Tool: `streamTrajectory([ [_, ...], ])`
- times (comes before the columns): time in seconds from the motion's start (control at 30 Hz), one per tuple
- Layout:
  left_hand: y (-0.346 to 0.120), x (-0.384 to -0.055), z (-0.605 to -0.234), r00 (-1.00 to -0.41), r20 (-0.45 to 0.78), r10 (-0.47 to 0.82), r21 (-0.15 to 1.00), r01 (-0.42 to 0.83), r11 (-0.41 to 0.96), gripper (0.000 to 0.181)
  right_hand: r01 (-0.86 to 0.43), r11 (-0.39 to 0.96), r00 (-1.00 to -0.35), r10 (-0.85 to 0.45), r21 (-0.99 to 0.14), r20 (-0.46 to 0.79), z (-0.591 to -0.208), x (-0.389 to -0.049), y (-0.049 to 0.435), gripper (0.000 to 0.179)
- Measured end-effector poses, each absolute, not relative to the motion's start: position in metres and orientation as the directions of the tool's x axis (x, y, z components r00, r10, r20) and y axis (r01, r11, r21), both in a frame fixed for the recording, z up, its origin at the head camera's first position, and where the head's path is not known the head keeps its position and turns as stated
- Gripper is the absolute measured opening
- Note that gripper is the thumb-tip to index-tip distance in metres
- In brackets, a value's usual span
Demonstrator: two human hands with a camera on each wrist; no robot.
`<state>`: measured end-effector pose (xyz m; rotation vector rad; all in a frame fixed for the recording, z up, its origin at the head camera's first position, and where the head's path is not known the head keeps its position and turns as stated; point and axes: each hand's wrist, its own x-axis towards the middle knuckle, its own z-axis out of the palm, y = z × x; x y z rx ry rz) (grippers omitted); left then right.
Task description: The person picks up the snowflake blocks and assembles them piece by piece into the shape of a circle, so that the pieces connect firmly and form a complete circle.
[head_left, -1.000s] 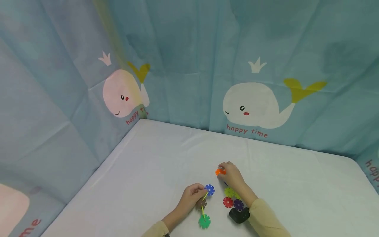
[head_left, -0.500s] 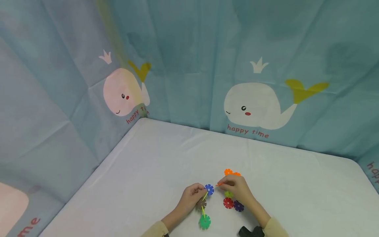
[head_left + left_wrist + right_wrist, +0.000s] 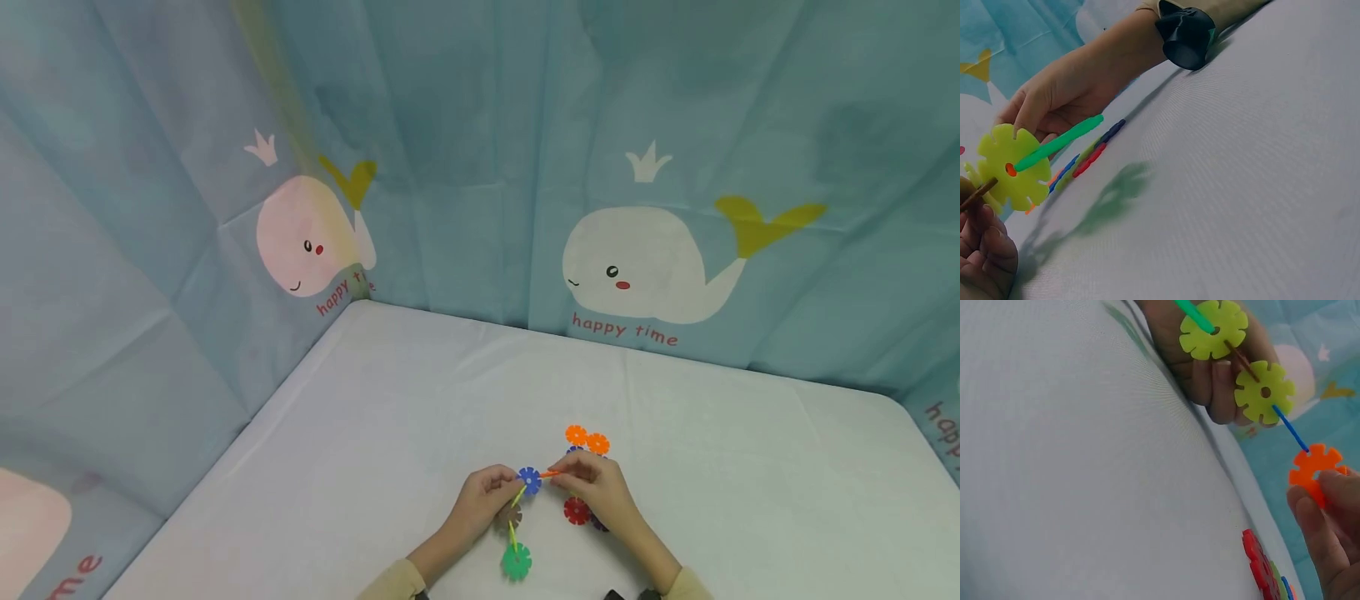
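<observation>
A chain of notched plastic discs runs between both hands. My left hand (image 3: 483, 497) grips it near the brown disc (image 3: 512, 518) and the blue disc (image 3: 529, 481). Two yellow-green discs, one (image 3: 1210, 344) beside the green disc and one (image 3: 1275, 378) beside the blue, show their faces in the right wrist view. At the near end hangs the green disc (image 3: 517, 562). Thumb and fingers of my right hand (image 3: 600, 487) pinch an orange disc (image 3: 1302, 464), whose edge meets the blue disc. Fingers partly cover both the brown and the orange disc.
Loose discs lie on the white tabletop (image 3: 420, 400) beside and beneath my right hand: a red disc (image 3: 576, 511), a dark purple one (image 3: 599, 524) and two orange ones (image 3: 576, 435). A whale-print curtain (image 3: 465, 242) stands behind. A black device (image 3: 1188, 40) sits on the right wrist.
My right hand has taken an orange disc from the loose group and brought it nearer and left, up to the blue disc. The left hand keeps its hold on the chain, nearly still.
</observation>
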<state>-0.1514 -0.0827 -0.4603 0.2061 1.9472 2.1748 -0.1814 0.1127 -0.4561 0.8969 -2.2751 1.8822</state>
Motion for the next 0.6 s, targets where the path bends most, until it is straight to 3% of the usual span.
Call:
streamTrajectory([
  [0.6, -0.0838, -0.1516, -0.4638, -0.954, 0.005, 0.299, 0.998, -0.015, -0.067, 0.015, -0.502, 0.044, -0.778, -0.458, -0.863, 0.429, -0.4616, -0.1829, 0.1167, 0.01],
])
